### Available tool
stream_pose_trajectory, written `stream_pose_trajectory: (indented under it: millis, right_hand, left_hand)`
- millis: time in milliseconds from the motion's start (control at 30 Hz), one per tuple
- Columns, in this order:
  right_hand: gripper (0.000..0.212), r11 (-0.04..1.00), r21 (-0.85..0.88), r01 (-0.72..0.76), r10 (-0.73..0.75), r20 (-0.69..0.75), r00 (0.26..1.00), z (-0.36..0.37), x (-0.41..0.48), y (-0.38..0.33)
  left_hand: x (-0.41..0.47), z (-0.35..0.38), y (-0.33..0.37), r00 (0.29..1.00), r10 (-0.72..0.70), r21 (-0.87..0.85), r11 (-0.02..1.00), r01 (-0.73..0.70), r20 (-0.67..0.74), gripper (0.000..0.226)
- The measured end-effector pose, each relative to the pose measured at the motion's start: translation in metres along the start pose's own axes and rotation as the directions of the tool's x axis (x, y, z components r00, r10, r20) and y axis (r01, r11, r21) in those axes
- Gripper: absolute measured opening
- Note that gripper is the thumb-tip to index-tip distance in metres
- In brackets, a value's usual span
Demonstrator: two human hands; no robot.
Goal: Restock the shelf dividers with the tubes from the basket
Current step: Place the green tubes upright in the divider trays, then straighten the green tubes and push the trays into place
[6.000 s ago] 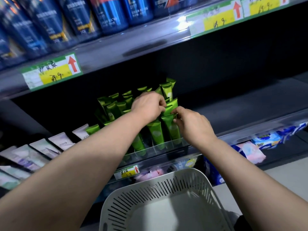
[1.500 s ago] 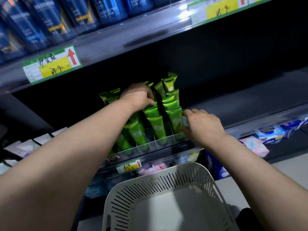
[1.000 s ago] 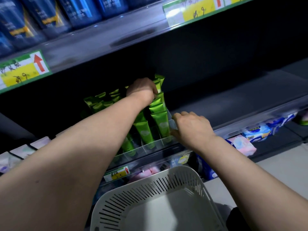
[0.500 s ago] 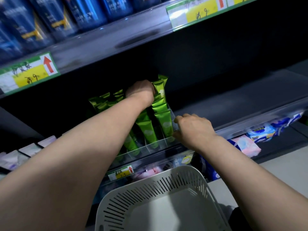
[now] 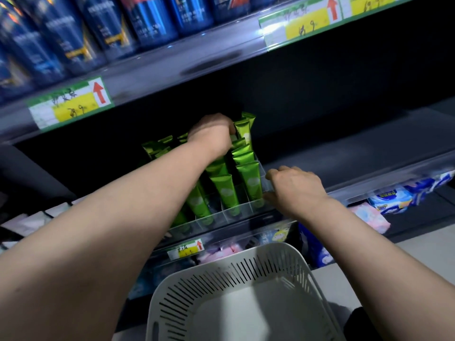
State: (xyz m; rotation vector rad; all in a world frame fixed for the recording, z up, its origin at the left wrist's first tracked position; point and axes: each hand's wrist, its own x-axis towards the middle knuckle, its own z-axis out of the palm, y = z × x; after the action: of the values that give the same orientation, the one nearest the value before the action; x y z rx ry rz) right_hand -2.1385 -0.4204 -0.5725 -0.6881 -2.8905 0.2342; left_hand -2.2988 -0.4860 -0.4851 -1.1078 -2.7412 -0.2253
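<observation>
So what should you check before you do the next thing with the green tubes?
1. White slotted plastic basket empty of tubes: ok.
2. Shiny green tubes standing in the clear plastic dividers: ok.
3. Left hand at the back tubes: ok; grip cannot tell.
4. Right hand at the divider's right end: ok.
5. Back rows straight: cannot tell, arm hides them.
</observation>
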Motion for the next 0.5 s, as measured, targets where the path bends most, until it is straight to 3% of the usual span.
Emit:
stream_pose_trajectory:
  millis: [233,500]
  right_hand:
    - [0.039,1.000,-0.003,0.031,-0.031,0.003,1.000,-0.002,-0.023,-0.010]
    - [0.037,0.986,0.001,0.164,-0.164,0.068,0.984,0.010,-0.045,-0.031]
  left_hand:
    - [-0.051,-0.024,-0.011,0.997,0.062,-0.021,0.998,-0.063,-0.045,0.022]
    - [-0.122,-0.014,-0.061,0.997,-0.031,-0.060,0.998,0.027,-0.067,0.027]
